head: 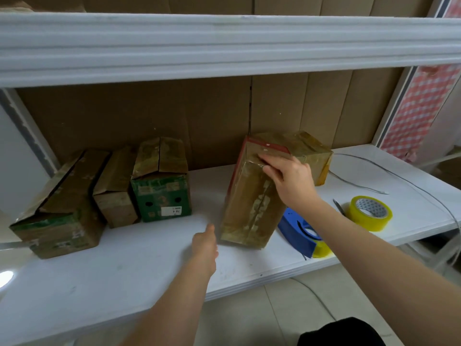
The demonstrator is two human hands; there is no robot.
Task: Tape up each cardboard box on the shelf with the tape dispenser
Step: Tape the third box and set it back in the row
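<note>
A tall taped cardboard box (252, 201) with a red edge stands tilted on the white shelf (139, 260), right of centre. My right hand (290, 178) lies on its upper face, fingers gripping the top. My left hand (205, 248) hovers near the shelf just left of the box's base, one finger pointing toward it, holding nothing. The blue tape dispenser (299, 233) with a yellow roll lies on the shelf right of the box, under my right forearm. Three more boxes sit at the left: a large one (59, 211), a narrow one (114, 191) and a green-fronted one (161, 181), their top flaps split open.
A loose roll of yellow tape (370, 213) sits on the shelf at the right, with scissors (338, 207) partly hidden behind my arm. Another taped box (314, 156) stands behind the tilted one. Thin wires (361, 187) trail over the right end. An upper shelf (224, 46) overhangs.
</note>
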